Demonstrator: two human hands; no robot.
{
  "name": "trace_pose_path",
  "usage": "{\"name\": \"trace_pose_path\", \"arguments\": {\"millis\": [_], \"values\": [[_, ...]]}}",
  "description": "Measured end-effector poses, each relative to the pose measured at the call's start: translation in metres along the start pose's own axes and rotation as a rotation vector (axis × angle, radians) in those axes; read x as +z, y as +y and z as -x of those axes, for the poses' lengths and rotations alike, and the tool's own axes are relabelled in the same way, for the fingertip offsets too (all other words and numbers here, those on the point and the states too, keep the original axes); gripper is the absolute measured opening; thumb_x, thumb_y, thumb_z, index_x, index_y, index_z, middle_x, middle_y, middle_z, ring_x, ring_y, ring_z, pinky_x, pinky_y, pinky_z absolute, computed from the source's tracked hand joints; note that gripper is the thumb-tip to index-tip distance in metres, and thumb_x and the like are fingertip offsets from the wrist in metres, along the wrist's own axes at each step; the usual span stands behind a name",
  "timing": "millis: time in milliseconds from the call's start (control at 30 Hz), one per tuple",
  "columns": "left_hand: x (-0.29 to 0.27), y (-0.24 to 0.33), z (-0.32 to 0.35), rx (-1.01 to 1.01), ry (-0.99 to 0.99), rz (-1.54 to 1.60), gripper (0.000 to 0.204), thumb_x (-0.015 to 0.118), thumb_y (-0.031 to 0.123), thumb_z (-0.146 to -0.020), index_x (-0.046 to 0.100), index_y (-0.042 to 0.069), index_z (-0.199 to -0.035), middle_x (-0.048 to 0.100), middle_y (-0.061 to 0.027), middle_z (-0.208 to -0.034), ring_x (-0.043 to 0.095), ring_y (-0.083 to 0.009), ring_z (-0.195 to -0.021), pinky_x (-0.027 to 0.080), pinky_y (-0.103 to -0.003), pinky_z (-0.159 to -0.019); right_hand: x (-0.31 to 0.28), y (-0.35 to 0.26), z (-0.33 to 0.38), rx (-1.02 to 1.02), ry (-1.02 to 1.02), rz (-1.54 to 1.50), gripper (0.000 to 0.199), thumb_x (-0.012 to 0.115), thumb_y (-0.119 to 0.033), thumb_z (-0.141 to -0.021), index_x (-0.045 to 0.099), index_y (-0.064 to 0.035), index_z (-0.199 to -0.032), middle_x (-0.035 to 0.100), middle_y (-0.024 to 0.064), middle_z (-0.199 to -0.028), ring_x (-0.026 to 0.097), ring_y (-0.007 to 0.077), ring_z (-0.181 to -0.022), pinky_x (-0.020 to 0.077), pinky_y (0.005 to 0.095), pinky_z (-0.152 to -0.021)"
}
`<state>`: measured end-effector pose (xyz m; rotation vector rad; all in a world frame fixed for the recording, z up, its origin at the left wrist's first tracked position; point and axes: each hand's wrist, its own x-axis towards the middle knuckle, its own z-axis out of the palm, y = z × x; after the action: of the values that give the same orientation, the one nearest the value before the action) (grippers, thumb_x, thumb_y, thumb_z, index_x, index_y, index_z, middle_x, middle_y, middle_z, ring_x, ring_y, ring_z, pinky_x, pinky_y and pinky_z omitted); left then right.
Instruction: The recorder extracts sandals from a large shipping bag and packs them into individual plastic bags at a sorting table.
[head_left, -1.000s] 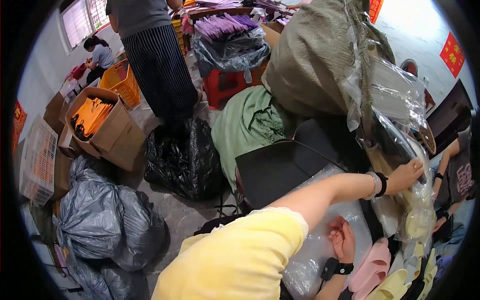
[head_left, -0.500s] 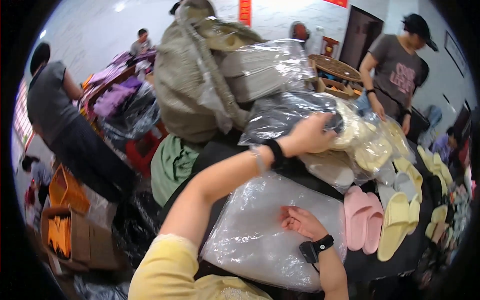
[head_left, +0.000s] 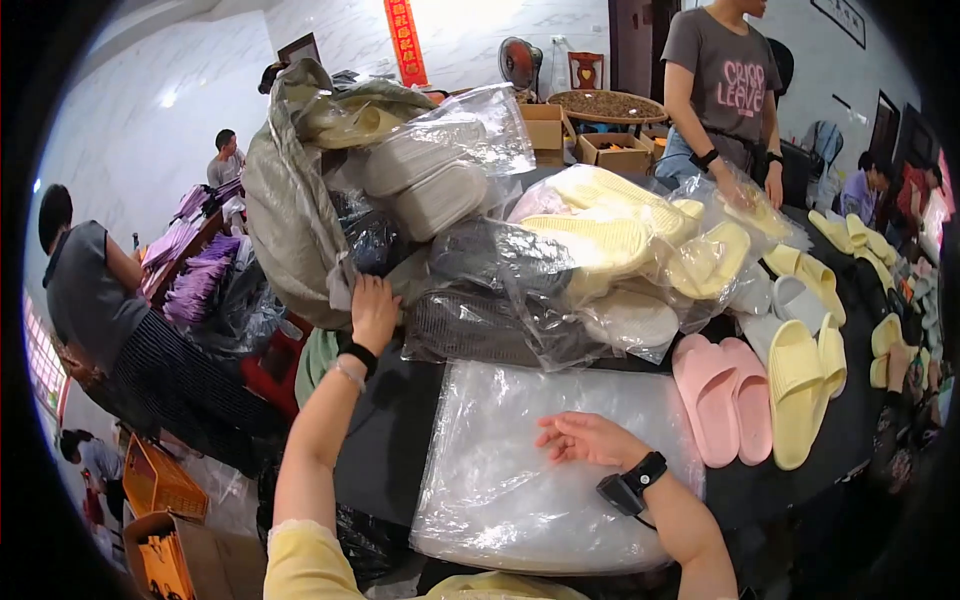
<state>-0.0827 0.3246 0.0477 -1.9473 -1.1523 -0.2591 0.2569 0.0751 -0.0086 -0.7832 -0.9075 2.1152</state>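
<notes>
Touching sack (head_left: 285, 205), left fingers (head_left: 372, 290), grip unclear; right fingers (head_left: 562, 422) parted; black table (head_left: 385, 450), fan (head_left: 518, 62) beyond

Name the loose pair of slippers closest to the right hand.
The pink slippers, at the right edge of the clear plastic; the yellow slippers and other loose pairs lie farther from the right hand.

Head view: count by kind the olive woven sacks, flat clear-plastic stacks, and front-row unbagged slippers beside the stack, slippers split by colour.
Large olive woven sack, by the left hand: 1
Flat clear-plastic stack, beneath the right hand: 1
Pink open-toe slippers: 2
Pale yellow ribbed slippers: 2
Total: 6
</notes>
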Motion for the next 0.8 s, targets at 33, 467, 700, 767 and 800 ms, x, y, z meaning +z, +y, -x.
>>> {"name": "trace_pose_path", "arguments": {"millis": [33, 467, 700, 767, 800], "values": [[0.002, 0.007, 0.007, -0.043, -0.017, 0.019, 0.03, 0.049, 0.03, -0.086, 0.062, 0.003, -0.09, 0.06, -0.0159, -0.088, 0.054, -0.0326, -0.093, 0.032, -0.041, -0.096, -0.002, 0.001, 0.0, 0.01, -0.006, -0.001, 0.04, 0.041, -0.025, -0.097, 0.041, -0.0006, -0.129, 0.056, 0.0129, -0.111, 0.059, 0.0156, -0.088, 0.0499, 0.0315, -0.082], [-0.073, 0.041, -0.122, -0.32, 0.14, 0.754, 0.093, 0.071, 0.034, -0.071, 0.015, 0.006, -0.14, 0.025, -0.0282, -0.138, 0.03, -0.0453, -0.124, 0.039, -0.056, -0.09, -0.001, -0.001, 0.002, 0.029, 0.026, 0.006, 0.04, 0.04, -0.024, -0.098, 0.04, 0.0007, -0.129, 0.055, 0.0152, -0.113, 0.059, 0.0171, -0.087, 0.0494, 0.0322, -0.084], [-0.1, 0.1, -0.233, -0.506, -0.114, 0.716, 0.114, 0.074, 0.045, -0.065, -0.005, 0.024, -0.145, -0.003, -0.0215, -0.149, 0.005, -0.0485, -0.134, 0.026, -0.07, -0.094, -0.004, 0.005, 0.005, 0.011, 0.037, -0.022, 0.038, 0.042, -0.024, -0.097, 0.043, 0.0008, -0.126, 0.057, 0.0143, -0.111, 0.06, 0.0174, -0.087, 0.0498, 0.0322, -0.082], [-0.085, 0.098, -0.244, -0.638, -0.183, 0.632, 0.1, 0.07, 0.032, -0.072, 0.001, 0.026, -0.145, 0.001, -0.0195, -0.149, 0.011, -0.0501, -0.132, 0.033, -0.066, -0.092, 0.001, 0.001, 0.003, 0.011, 0.071, -0.015, 0.038, 0.044, -0.024, -0.096, 0.044, 0.0009, -0.125, 0.058, 0.0137, -0.11, 0.06, 0.0172, -0.087, 0.0499, 0.0321, -0.081], [-0.075, 0.101, -0.247, -0.695, -0.182, 0.667, 0.087, 0.065, 0.025, -0.075, 0.011, 0.024, -0.144, 0.009, -0.0195, -0.147, 0.015, -0.0499, -0.131, 0.038, -0.063, -0.089, 0.004, -0.001, 0.005, 0.023, 0.076, -0.02, 0.037, 0.045, -0.024, -0.096, 0.045, 0.0008, -0.124, 0.058, 0.0132, -0.11, 0.06, 0.017, -0.086, 0.05, 0.0321, -0.081]]}}
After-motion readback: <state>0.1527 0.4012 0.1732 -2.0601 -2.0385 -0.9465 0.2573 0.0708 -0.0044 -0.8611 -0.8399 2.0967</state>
